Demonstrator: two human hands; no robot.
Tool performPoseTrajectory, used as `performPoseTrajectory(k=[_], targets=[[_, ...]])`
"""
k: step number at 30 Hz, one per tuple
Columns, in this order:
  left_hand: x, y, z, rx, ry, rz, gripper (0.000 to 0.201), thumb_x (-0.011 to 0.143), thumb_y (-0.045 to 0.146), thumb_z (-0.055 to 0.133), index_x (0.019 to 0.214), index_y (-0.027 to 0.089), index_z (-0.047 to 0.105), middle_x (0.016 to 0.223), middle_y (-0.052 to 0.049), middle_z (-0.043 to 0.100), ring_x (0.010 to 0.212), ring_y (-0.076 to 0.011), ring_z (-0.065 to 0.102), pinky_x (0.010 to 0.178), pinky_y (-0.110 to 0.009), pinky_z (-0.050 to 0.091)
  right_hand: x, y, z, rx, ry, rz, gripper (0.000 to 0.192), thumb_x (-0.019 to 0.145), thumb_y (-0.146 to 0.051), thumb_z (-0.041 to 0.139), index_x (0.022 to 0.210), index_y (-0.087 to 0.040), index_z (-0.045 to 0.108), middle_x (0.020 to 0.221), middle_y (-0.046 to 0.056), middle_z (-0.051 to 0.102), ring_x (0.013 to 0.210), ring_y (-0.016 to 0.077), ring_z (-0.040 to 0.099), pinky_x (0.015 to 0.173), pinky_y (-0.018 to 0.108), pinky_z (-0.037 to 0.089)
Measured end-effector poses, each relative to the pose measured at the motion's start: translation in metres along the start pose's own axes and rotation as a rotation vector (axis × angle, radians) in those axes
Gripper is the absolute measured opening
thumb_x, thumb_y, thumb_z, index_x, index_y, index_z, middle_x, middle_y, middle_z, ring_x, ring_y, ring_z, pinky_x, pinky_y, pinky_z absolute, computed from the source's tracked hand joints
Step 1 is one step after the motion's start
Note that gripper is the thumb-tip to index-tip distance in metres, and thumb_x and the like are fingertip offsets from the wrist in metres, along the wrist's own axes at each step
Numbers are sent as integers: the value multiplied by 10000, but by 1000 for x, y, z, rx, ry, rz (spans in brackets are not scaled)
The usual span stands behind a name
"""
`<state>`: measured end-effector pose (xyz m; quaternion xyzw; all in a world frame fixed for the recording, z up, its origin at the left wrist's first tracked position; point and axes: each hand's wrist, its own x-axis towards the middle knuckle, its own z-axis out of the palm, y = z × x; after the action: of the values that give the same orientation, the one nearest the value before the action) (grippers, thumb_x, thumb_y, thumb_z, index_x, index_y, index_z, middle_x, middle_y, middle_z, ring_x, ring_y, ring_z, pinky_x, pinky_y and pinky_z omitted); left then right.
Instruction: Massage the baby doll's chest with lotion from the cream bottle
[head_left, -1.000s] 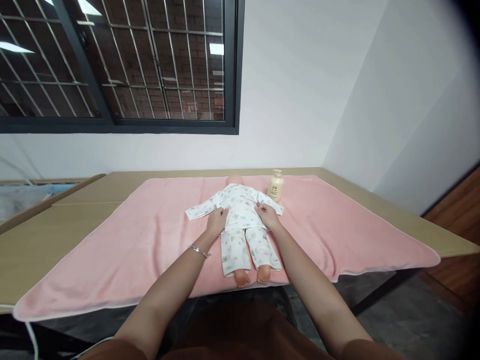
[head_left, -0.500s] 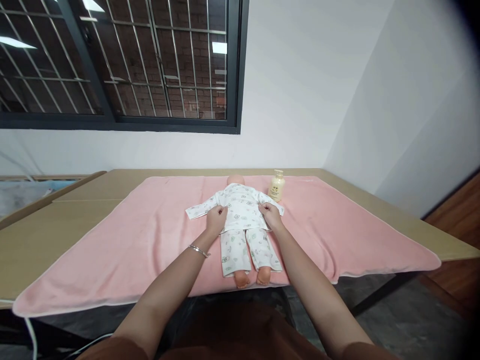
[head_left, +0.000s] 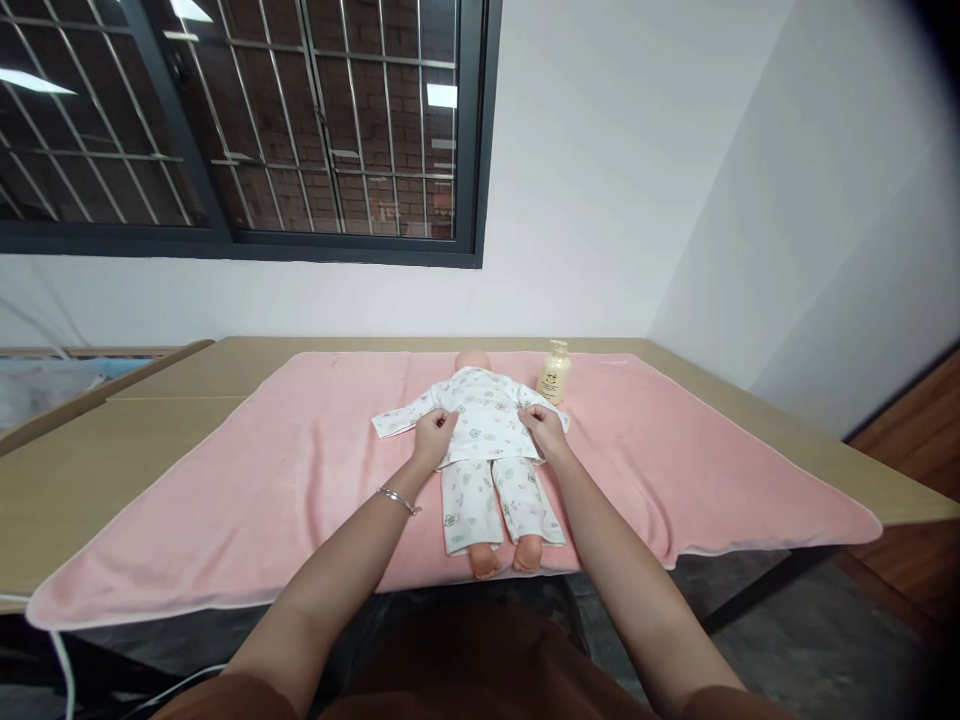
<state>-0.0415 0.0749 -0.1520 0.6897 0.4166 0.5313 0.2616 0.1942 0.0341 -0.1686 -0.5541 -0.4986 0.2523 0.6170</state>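
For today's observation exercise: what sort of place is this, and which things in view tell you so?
Probably a baby-care training room rather than a home: a baby doll in printed pyjamas lies on a pink towel spread over a plain table, a pump bottle beside it, under a barred window.

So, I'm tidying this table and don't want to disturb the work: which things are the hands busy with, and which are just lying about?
In use:
- baby doll, lying on its back
- its printed top, both sides held
- left hand
- right hand

Lying about:
- cream pump bottle, beside the doll's shoulder, untouched
- pink blanket, under the doll
- table
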Motion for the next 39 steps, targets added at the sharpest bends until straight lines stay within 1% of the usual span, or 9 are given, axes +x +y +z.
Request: performPoseTrajectory(k=[4,9,13,16,22,26,32,39], targets=[[2,-2,-1,-35,-42,-8,347,760,414,524,516,207,390,508,52,364,526,-107,368,532,-236,326,-1,0,0,20,-22,20,352,655,-524,646,574,-226,476,511,-43,450,506,139,422,512,273,357],[3,-4,-3,-47,-115,-17,364,692,354,568,454,204,337,471,62,305,490,-93,318,500,-235,278,-2,-3,-1,2,-56,43,354,623,-498,676,536,-215,482,486,-44,430,484,123,391,480,261,320],[4,-5,-3,-44,-146,-27,320,651,299,559,432,198,348,447,67,303,476,-88,312,496,-230,266,-2,-2,0,-32,-69,74,321,604,-438,685,503,-206,487,473,-52,441,476,113,390,488,259,312],[5,-7,-3,-41,-159,-35,271,624,259,534,423,195,363,432,66,321,468,-88,326,494,-228,265,-1,1,1,-59,-73,92,303,625,-395,684,501,-194,495,485,-58,457,480,102,401,495,249,316],[5,-11,-2,-19,-166,-56,204,578,209,488,421,197,358,421,64,336,459,-88,337,480,-224,250,1,7,2,-139,-71,117,343,789,-378,663,577,-162,503,543,-73,473,500,79,445,515,215,367],[6,-12,0,20,-162,-70,226,578,204,485,420,200,323,421,66,309,459,-86,317,474,-224,235,2,10,2,-195,-63,132,356,847,-403,623,615,-153,518,565,-70,482,514,82,473,522,217,399],[6,-13,5,101,-165,-96,293,597,221,514,419,204,282,426,71,236,455,-84,278,470,-233,198,2,12,6,-272,-61,148,311,875,-391,602,698,-139,558,642,-52,528,552,83,504,533,217,428],[6,-13,10,145,-151,-102,329,597,210,526,441,204,237,457,71,181,470,-83,247,481,-239,174,-1,11,12,-325,-87,123,289,866,-367,615,695,-141,559,659,-46,541,583,90,517,561,226,437]])
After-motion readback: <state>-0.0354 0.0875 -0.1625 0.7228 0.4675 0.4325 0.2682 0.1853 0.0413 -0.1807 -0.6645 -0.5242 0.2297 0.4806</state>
